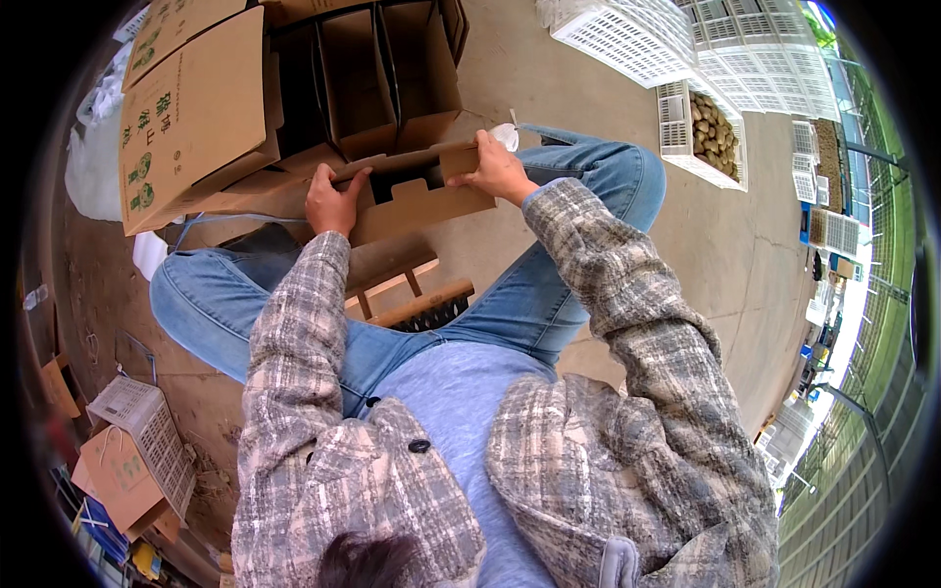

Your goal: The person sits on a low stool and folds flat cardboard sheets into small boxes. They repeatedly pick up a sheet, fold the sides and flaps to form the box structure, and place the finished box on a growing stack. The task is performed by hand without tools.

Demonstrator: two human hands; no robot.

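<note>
The brown carton (421,215) lies between the two hands, its rim pinched by the left fingers (322,176) and right fingers (484,143). An even grip at both ends should keep it square, apart from the open boxes (421,59) beyond the fingertips.

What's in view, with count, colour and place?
open carton: one, brown, upper centre
cardboard cartons: several, brown, upper left
plastic sheeting: uncounted, white, left of cartons
wooden frame: one, brown, between legs
stacked crates: many, white, upper right
oval produce: many, brown, in white crate, right
slotted crate: one, white, lower left
floor: one, brownish, beneath
jeans: one pair, blue, centre
shirt: one, blue, under jacket
plaid jacket: one, grey, bottom
left hand: one, bare, open carton's left end
right hand: one, bare, its right end
</note>
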